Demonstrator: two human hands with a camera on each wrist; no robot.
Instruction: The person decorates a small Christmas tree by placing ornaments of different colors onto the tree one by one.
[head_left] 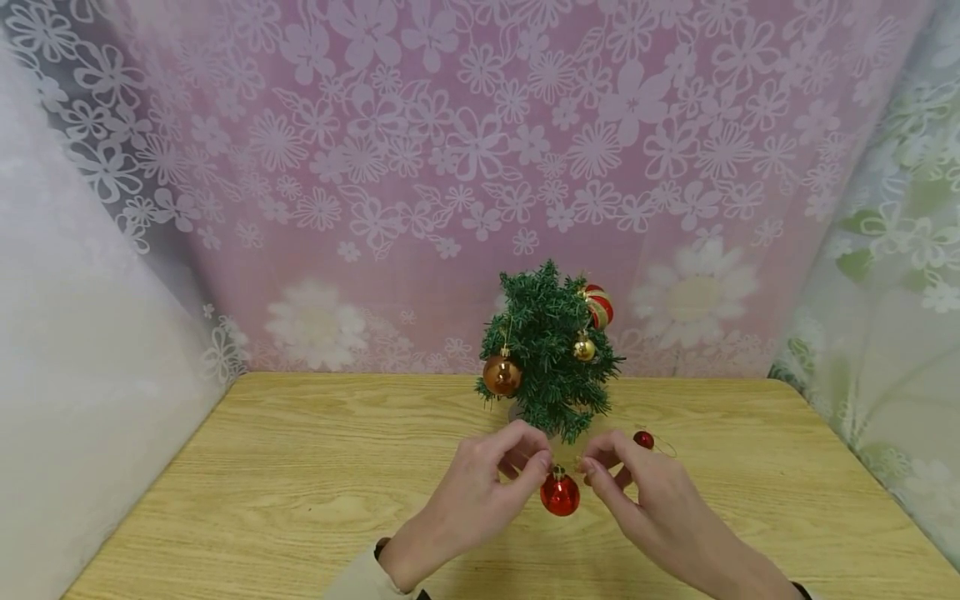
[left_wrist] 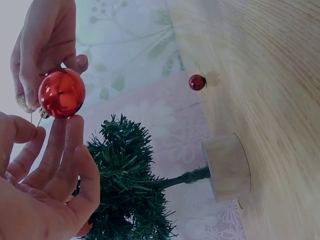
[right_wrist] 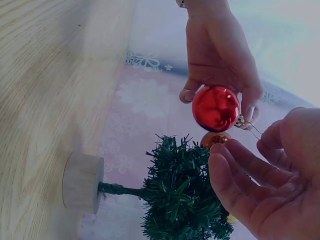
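Observation:
A shiny red Christmas bauble (head_left: 560, 494) with a gold cap hangs between my two hands, above the table's near part. My left hand (head_left: 491, 475) pinches the thin gold cord by the cap, thumb against forefinger. On the bauble's other side, my right hand (head_left: 648, 492) pinches the gold cord between thumb and forefinger. The cord stretches as a fine loop from the cap in the right wrist view. Just beyond both hands stands a small artificial Christmas tree (head_left: 547, 350), carrying a copper bauble (head_left: 502, 375), a small gold bauble (head_left: 584, 347) and a striped red-and-gold bauble (head_left: 599, 307).
A small dark red bauble (head_left: 643, 439) with its cord lies on the wooden table (head_left: 315, 467), right of the tree. The tree stands on a round wooden base (left_wrist: 227, 167). Flowered curtains (head_left: 450, 167) enclose the back and sides.

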